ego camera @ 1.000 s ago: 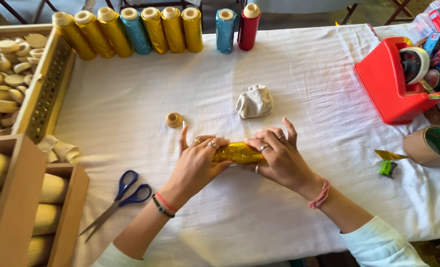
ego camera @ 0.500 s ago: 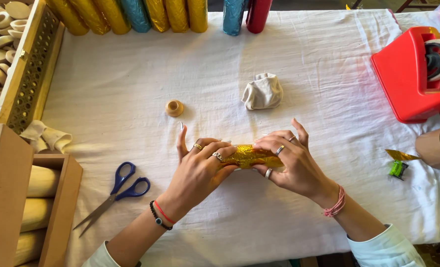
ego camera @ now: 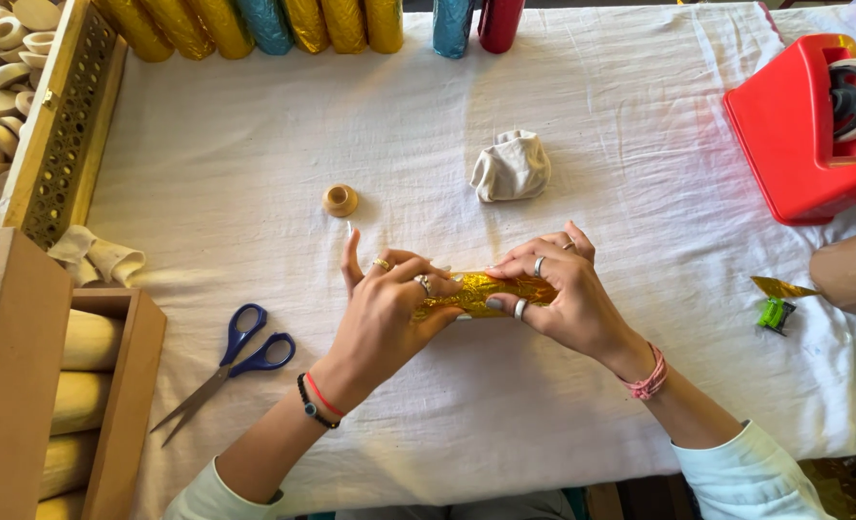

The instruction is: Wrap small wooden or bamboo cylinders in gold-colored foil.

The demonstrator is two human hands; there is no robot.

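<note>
Both my hands grip a short roll wrapped in shiny gold foil [ego camera: 473, 293], held level just above the white cloth [ego camera: 640, 144]. My left hand [ego camera: 386, 313] clasps its left end, index finger pointing up. My right hand [ego camera: 561, 294] pinches the right end with the fingers curled over it. A small round wooden cap [ego camera: 340, 200] lies on the cloth just beyond my left hand. A crumpled grey-white rag [ego camera: 511, 167] sits beyond my right hand.
Blue-handled scissors [ego camera: 228, 361] lie at the left. Wooden boxes of pale rolls [ego camera: 81, 376] and a tray of caps [ego camera: 0, 106] stand further left. Foil-wrapped rolls [ego camera: 303, 21] line the far edge. A red tape dispenser [ego camera: 799, 130], brown tape roll [ego camera: 847, 274] and green clip [ego camera: 773, 312] sit right.
The view has shifted down and closer, so the far rolls are now cut off at the top. My hands keep hold of the gold roll, with the fingers slightly shifted along it.
</note>
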